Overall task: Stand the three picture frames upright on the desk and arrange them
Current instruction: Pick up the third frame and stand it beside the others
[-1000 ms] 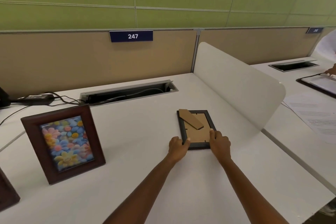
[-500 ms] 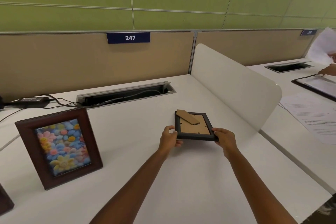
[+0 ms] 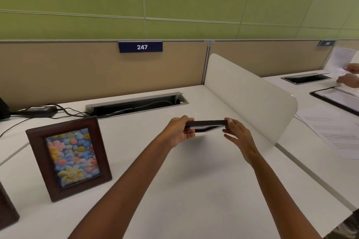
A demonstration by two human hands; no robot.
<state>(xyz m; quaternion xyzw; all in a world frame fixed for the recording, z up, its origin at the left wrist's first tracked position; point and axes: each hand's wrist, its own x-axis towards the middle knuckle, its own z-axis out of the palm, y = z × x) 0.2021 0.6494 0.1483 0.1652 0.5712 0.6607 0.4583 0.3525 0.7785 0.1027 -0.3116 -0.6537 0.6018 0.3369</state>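
While your left hand (image 3: 177, 132) and right hand (image 3: 238, 134) pinch the small black frame (image 3: 206, 124) by its short ends, it hangs edge-on above the desk (image 3: 194, 190); likely light, stiff, glass-fronted; grip the rims, not the face.

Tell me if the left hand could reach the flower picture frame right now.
Probably not at once: the left hand is shut on the black frame. The desk toward the flower picture frame looks free.
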